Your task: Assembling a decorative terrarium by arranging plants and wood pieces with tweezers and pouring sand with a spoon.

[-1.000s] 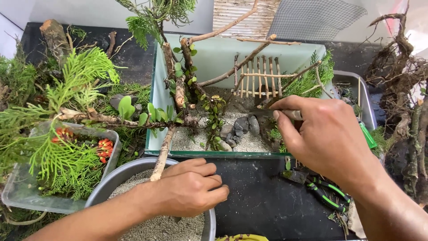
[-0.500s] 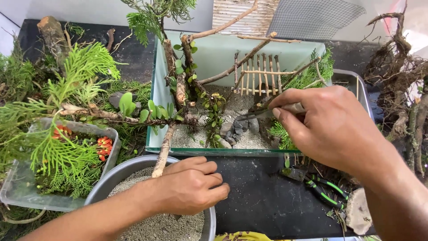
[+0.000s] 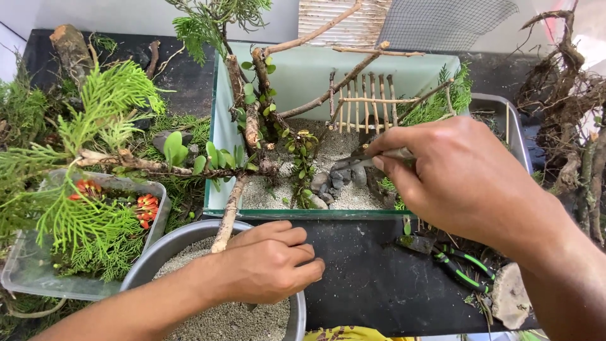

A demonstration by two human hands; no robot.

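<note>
Two hands at a glass terrarium [image 3: 218, 158]. Right hand [image 3: 464, 180] pinches tweezers [image 3: 360, 159] closed over the dark stones [image 3: 338, 180] on the sand — placement step, calling for a steady, precise lowering. Left hand [image 3: 268, 262] rests curled, apparently empty, on sand in the metal bowl [image 3: 297, 316].

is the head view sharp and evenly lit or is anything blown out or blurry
Head view: soft, even daylight with only faint shadows; the glass tank, the sand bowl and the left hand read sharp; the right hand is slightly soft at its edges; the top right corner past the dry roots is washed out pale.
</note>
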